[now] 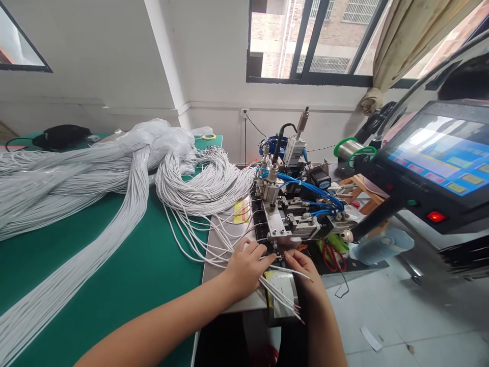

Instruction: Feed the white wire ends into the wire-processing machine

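My left hand (245, 267) is closed around several white cables (281, 294), whose stripped reddish ends stick out below it toward the lower right. Its thumb and forefinger reach to the front edge of a bench-top machine (275, 220) with metal cylinders and blue air hoses. Close beside them, my right hand (303, 265) pinches at the same edge, fingertips together; what lies between them is too small to make out. One cable end passes across the right hand. More white cables (202, 186) run from a coiled bundle to the machine.
Long cable bundles (126, 204) partly wrapped in plastic lie across the green table (160, 285). At right stand a control screen (443, 148) and a solder wire spool (349, 151). Red-handled scissors (332, 257) and a clear blue container (384, 245) are beyond my right hand.
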Demonstrator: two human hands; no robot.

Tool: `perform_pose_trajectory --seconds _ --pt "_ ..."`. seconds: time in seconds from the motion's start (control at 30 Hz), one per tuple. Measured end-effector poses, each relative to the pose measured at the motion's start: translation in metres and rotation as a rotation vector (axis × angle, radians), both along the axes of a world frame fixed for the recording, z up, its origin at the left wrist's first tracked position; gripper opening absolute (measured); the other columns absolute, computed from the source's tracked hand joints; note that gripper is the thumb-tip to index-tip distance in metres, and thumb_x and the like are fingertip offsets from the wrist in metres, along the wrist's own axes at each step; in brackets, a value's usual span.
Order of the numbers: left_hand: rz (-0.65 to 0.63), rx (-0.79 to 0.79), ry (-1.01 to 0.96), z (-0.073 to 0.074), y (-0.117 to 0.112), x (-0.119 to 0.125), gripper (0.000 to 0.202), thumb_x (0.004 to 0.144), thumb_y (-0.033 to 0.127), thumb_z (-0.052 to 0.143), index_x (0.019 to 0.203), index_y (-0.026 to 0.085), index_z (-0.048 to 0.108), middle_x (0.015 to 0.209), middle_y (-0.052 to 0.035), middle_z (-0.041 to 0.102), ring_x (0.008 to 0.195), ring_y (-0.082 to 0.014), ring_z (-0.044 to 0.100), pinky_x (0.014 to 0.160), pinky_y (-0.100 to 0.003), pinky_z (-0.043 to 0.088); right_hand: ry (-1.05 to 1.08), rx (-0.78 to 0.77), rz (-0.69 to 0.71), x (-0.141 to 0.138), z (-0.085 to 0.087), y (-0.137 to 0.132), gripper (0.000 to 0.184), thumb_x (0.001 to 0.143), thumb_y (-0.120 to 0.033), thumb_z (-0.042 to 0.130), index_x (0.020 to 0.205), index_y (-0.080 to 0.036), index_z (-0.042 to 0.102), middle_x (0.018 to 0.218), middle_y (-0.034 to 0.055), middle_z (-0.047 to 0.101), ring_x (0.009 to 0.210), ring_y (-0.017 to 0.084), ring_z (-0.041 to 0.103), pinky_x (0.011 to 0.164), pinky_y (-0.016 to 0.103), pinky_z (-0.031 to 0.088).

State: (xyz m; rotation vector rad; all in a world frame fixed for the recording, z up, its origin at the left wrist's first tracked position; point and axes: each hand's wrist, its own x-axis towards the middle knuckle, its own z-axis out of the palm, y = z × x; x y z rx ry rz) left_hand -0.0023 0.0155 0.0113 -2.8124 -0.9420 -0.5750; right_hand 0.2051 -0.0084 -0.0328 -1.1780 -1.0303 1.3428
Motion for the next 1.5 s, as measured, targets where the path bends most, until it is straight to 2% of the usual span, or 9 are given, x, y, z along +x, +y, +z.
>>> perform_pose_trajectory --seconds 0.1,0.2,0.37,0.53,0.7,0.93,1.07,1.27,1.5 --pt "-0.006 0.088 -0.083 -0.003 -0.002 -0.004 0.033 0.076 0.018 0.055 0.108 0.02 0.062 0.104 -0.0067 0.062 0.096 -0.0216 0.053 0.095 -0.044 0.027 0.029 -0.02 0.014 0.01 0.002 -0.014 0.04 0.083 -0.058 0.061 0.084 -0.018 0.057 0.06 -0.0042 0.045 0.049 0.009 0.032 0.045 0.02 0.022" --pt "0.008 0.12 -0.127 -0.004 -0.004 -0.004 0.023 0.08 0.018 0.053 0.101 0.019 0.063 0.097 -0.0048 0.064 0.093 -0.0209 0.054 0.096 -0.046 0.025 0.03 -0.037 0.137 0.025 0.008 -0.032 0.049 0.087 -0.066 0.048 0.098 -0.019 0.056 0.063 -0.0011 0.054 0.043 0.008 0.028 0.04 0.02 0.016" --pt "0.024 0.115 -0.12 -0.006 -0.006 -0.004 0.022 0.078 0.018 0.055 0.098 0.019 0.064 0.095 -0.0035 0.064 0.094 -0.021 0.055 0.098 -0.046 0.023 -0.072 0.02 0.383 0.039 0.035 -0.055 0.044 0.078 -0.052 0.07 0.105 -0.019 0.058 0.078 0.0052 0.064 0.052 0.01 0.042 0.044 0.02 0.027" --pt "0.077 0.134 -0.119 -0.008 -0.005 -0.004 0.03 0.08 0.019 0.053 0.109 0.018 0.062 0.107 -0.0073 0.065 0.101 -0.0236 0.054 0.1 -0.048 0.022 -0.239 0.196 0.348 0.034 0.055 -0.062 0.03 0.071 -0.038 0.079 0.092 -0.021 0.067 0.085 0.0052 0.062 0.069 0.017 0.051 0.057 0.026 0.039" --pt "0.062 0.146 -0.164 -0.008 -0.002 -0.005 0.033 0.08 0.014 0.052 0.112 0.017 0.061 0.116 -0.0072 0.064 0.104 -0.0228 0.055 0.1 -0.047 0.024 -0.327 0.211 0.154 0.024 0.05 -0.061 0.018 0.082 -0.037 0.069 0.085 -0.02 0.07 0.078 0.0044 0.063 0.058 0.014 0.049 0.052 0.026 0.039" --pt "-0.18 0.19 -0.218 0.004 -0.008 -0.004 0.023 0.092 0.018 0.048 0.112 0.022 0.059 0.076 0.0039 0.066 0.073 -0.0116 0.059 0.092 -0.037 0.03 -0.22 0.201 -0.215 0.011 0.034 -0.055 0.026 0.082 -0.043 0.068 0.093 -0.02 0.072 0.071 0.0045 0.067 0.046 0.012 0.044 0.041 0.024 0.033" --pt "-0.211 0.228 -0.216 0.007 -0.011 -0.005 0.019 0.095 0.028 0.05 0.111 0.022 0.059 0.07 0.0051 0.064 0.068 -0.0102 0.058 0.09 -0.035 0.031 -0.31 0.237 -0.406 0.005 0.032 -0.053 0.023 0.077 -0.041 0.073 0.085 -0.02 0.074 0.077 0.006 0.07 0.06 0.019 0.057 0.051 0.028 0.044" --pt "-0.215 0.252 -0.249 0.003 -0.009 -0.005 0.017 0.095 0.028 0.051 0.107 0.021 0.061 0.066 0.0057 0.064 0.062 -0.0095 0.057 0.088 -0.034 0.033 -0.342 0.218 -0.426 -0.002 0.03 -0.05 0.026 0.082 -0.044 0.068 0.092 -0.02 0.073 0.085 0.0081 0.072 0.081 0.026 0.064 0.063 0.031 0.051" --pt "-0.201 0.231 -0.25 -0.002 -0.005 -0.002 0.019 0.095 0.022 0.046 0.107 0.017 0.059 0.063 0.005 0.062 0.056 -0.0088 0.056 0.077 -0.032 0.038 -0.325 0.192 -0.411 -0.003 0.027 -0.046 0.039 0.08 -0.052 0.066 0.097 -0.018 0.072 0.079 0.008 0.07 0.065 0.022 0.063 0.047 0.027 0.048"
